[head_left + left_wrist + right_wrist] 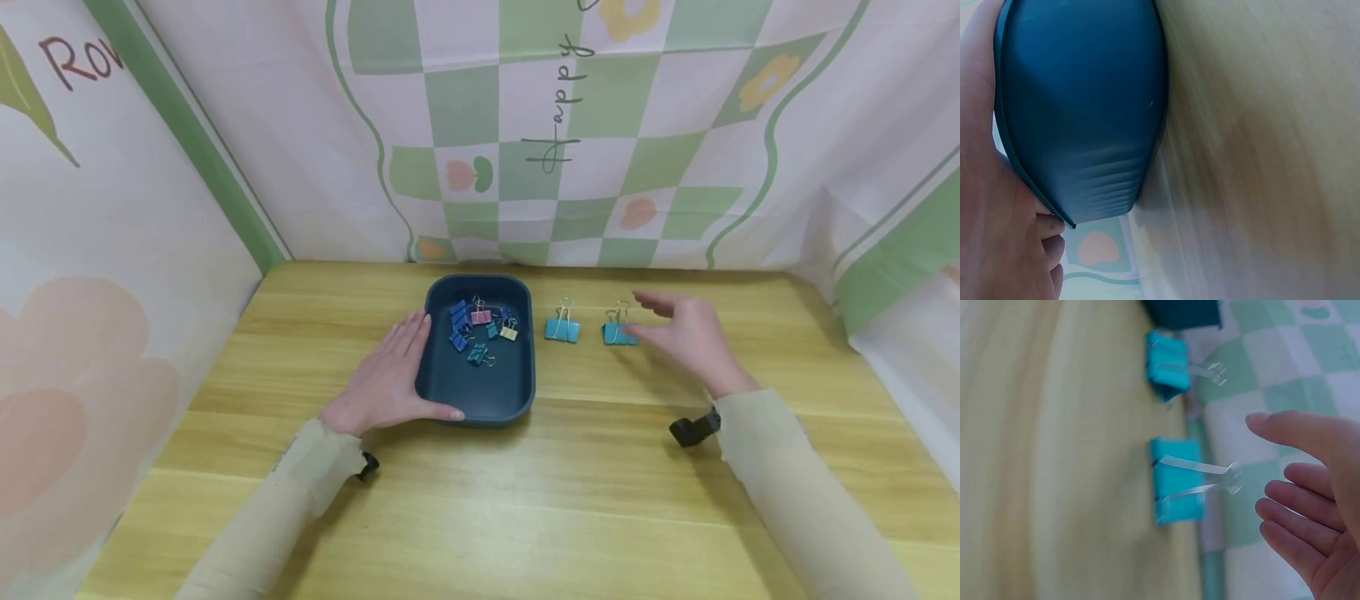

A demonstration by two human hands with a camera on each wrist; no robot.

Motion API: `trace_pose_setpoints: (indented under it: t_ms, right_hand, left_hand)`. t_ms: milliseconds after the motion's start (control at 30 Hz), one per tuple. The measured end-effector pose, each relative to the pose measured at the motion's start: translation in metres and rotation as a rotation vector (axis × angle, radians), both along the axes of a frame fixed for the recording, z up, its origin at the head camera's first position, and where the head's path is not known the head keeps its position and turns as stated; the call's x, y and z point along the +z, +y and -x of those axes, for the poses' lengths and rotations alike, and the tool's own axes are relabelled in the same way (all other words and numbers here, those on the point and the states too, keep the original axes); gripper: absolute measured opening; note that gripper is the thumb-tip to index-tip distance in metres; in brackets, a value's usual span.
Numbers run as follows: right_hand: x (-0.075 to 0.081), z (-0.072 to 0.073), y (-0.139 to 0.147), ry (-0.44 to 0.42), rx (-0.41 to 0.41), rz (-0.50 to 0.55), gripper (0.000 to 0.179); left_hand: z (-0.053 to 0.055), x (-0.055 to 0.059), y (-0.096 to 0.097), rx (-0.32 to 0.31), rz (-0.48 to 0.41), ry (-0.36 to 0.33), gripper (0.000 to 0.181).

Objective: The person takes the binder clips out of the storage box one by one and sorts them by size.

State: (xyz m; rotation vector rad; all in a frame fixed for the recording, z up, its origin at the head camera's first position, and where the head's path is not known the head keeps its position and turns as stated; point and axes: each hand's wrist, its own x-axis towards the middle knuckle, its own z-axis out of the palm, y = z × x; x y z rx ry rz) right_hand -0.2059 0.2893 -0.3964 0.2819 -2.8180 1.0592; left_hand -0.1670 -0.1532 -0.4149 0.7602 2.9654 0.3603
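Observation:
A dark blue tray (pixel 480 417) stands on the table with several small binder clips (pixel 480 318) inside, in blue, teal, pink and cream. My left hand (pixel 390 375) rests against the tray's left side, fingers straight along the rim and thumb over its near edge. To the right of the tray, two larger light-blue binder clips stand with wire handles up: one binder clip (pixel 562 330) nearer the tray, another binder clip (pixel 619 334) farther right. Beside that farther one hovers my right hand (pixel 693 337), thumb and fingers apart. The right wrist view shows a gap between this hand (pixel 1316 487) and the clip (pixel 1179 481).
The wooden table (pixel 480 517) extends toward me in front of the tray. Behind its back edge hangs a green-and-white checkered curtain (pixel 525 217). Another printed cloth (pixel 120 275) hangs along the left side.

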Motion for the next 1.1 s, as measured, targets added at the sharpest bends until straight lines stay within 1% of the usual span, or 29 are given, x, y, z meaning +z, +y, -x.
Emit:
trace_pose_setpoints:
  t_ms: [100, 300, 400, 500, 633, 767, 833, 967, 1100]
  right_hand:
    - [0.013, -0.001, -0.009, 0.045, 0.008, -0.012, 0.062]
    - [0.034, -0.006, -0.033, 0.067, 0.032, -0.026, 0.066]
    - [0.041, -0.006, -0.046, 0.084, 0.056, -0.01, 0.065]
    - [0.048, -0.004, -0.06, 0.085, 0.08, 0.028, 0.064]
    - [0.055, -0.001, -0.079, 0.062, 0.118, 0.067, 0.067]
    - [0.059, 0.003, -0.099, 0.037, 0.148, 0.089, 0.066]
    - [0.059, 0.006, -0.109, 0.024, 0.151, 0.095, 0.065]
    - [0.057, 0.013, -0.128, -0.011, 0.15, 0.116, 0.067]
    - [0.052, 0.021, -0.145, -0.056, 0.175, 0.166, 0.067]
  left_hand:
    - [0.0, 0.0, 0.0, 0.001, 0.0, 0.001, 0.148]
    - [0.0, 0.0, 0.0, 0.0, -0.003, -0.002, 0.148]
    - [0.0, 0.001, 0.0, -0.001, -0.002, -0.004, 0.148]
    - [0.0, 0.001, 0.0, -0.002, -0.002, -0.004, 0.148]
    - [0.0, 0.001, -0.001, -0.004, 0.0, -0.004, 0.147]
    - [0.0, 0.001, -0.001, -0.005, 0.01, -0.004, 0.147]
    - [0.0, 0.001, -0.001, -0.004, 0.014, -0.006, 0.147]
    - [0.001, 0.001, -0.001, -0.002, 0.008, -0.01, 0.146]
    - [0.001, 0.0, -0.001, -0.001, 0.002, -0.008, 0.146]
